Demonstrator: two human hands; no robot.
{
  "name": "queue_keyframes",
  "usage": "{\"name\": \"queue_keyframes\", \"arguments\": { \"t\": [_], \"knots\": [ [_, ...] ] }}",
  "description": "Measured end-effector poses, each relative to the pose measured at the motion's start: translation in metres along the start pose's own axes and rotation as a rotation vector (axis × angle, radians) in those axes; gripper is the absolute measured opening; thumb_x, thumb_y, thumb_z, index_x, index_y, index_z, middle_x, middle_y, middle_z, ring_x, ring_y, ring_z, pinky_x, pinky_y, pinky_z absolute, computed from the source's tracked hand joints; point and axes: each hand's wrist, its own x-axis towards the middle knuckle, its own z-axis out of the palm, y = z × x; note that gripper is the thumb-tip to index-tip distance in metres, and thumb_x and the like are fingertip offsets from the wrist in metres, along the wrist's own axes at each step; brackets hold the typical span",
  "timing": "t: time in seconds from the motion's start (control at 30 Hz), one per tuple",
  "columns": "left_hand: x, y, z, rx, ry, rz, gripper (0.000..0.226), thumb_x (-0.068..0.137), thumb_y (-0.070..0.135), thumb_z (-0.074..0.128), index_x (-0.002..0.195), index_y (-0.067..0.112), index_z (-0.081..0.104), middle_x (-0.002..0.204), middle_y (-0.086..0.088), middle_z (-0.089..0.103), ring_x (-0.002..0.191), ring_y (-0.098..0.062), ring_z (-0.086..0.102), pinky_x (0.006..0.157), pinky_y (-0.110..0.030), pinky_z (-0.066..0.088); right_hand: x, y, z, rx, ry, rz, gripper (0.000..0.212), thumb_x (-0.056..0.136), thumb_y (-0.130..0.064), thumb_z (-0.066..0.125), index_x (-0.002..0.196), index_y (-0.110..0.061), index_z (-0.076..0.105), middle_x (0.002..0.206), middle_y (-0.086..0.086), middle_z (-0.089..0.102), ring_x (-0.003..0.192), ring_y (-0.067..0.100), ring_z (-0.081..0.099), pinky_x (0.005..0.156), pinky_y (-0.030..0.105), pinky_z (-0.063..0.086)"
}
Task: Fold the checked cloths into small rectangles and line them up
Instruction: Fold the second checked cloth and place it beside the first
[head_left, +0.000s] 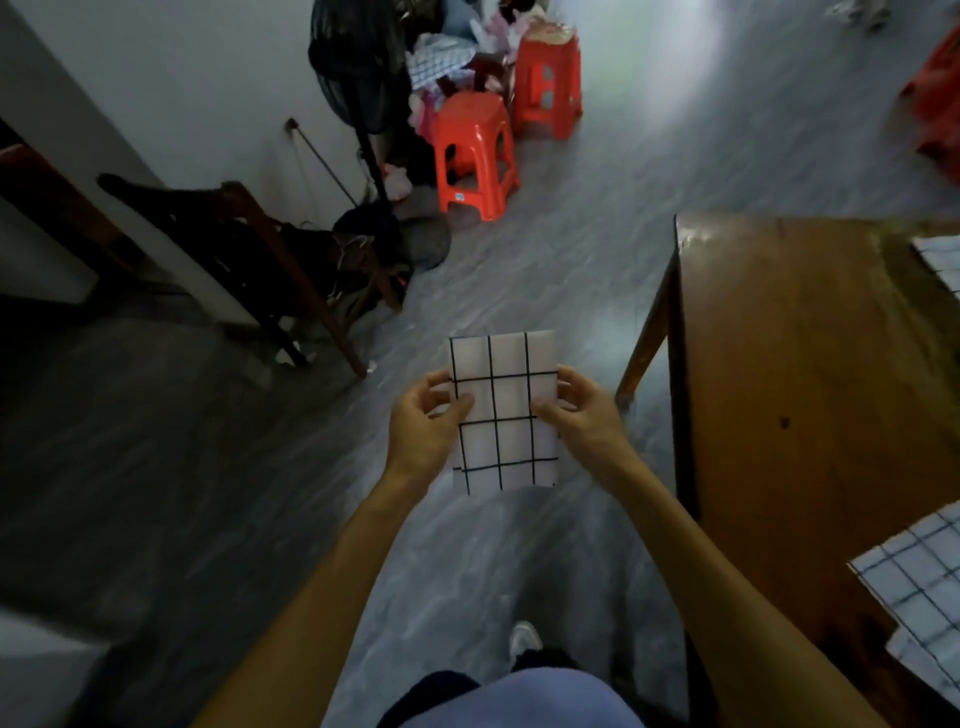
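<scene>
A white cloth with a black check (503, 410), folded into a small rectangle, is held in the air over the grey floor, left of the wooden table (789, 395). My left hand (428, 421) pinches its left edge, thumb on top. Its right edge is pinched by my right hand (579, 410). Another checked cloth (919, 577) lies on the table at the near right edge of view. A third checked cloth (943, 262) shows at the table's far right, mostly cut off.
Two orange plastic stools (475, 156) stand on the floor ahead, with a pile of clothes behind them. A dark wooden chair (249, 260) and a standing fan (358, 78) are at the left. My foot (524, 639) shows below.
</scene>
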Motion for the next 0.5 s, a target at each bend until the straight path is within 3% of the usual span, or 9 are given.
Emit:
{"name": "queue_keyframes", "arguments": {
  "t": [0.2,0.3,0.37,0.5],
  "knots": [
    [0.092,0.011,0.012,0.016,-0.163,-0.005,0.038,0.084,0.017,0.071,0.116,0.027,0.054,0.100,0.010,0.061,0.080,-0.004,0.065,0.057,-0.016,0.050,0.075,-0.013,-0.001,0.007,0.144,-0.003,0.028,0.088,-0.010,0.064,0.110,-0.026,0.057,0.106,0.001,0.068,0.095,0.013,0.068,0.076,0.026,0.057],
    [0.150,0.007,0.017,0.003,-0.227,0.010,0.038,0.082,0.017,0.072,0.114,0.030,0.055,0.105,0.001,0.062,0.085,-0.012,0.066,0.060,-0.022,0.055,0.118,-0.010,0.003,-0.005,0.197,0.017,0.027,0.089,-0.011,0.063,0.111,-0.025,0.057,0.106,0.001,0.068,0.095,0.011,0.068,0.076,0.025,0.057],
    [0.192,0.005,0.022,-0.026,-0.281,0.019,0.038,0.083,0.016,0.072,0.114,0.030,0.055,0.109,-0.003,0.062,0.089,-0.017,0.066,0.065,-0.028,0.058,0.151,-0.010,0.008,-0.020,0.234,0.037,0.033,0.089,-0.014,0.064,0.121,-0.018,0.056,0.111,0.005,0.067,0.098,0.015,0.068,0.079,0.031,0.058],
    [0.275,0.016,0.029,-0.063,-0.396,0.049,0.038,0.084,0.014,0.070,0.114,0.029,0.054,0.105,0.003,0.060,0.088,-0.012,0.063,0.060,-0.018,0.053,0.214,-0.023,0.020,-0.037,0.356,0.035,0.039,0.088,-0.014,0.066,0.125,-0.013,0.054,0.115,0.008,0.066,0.104,0.020,0.066,0.084,0.040,0.058]
  ]
}}
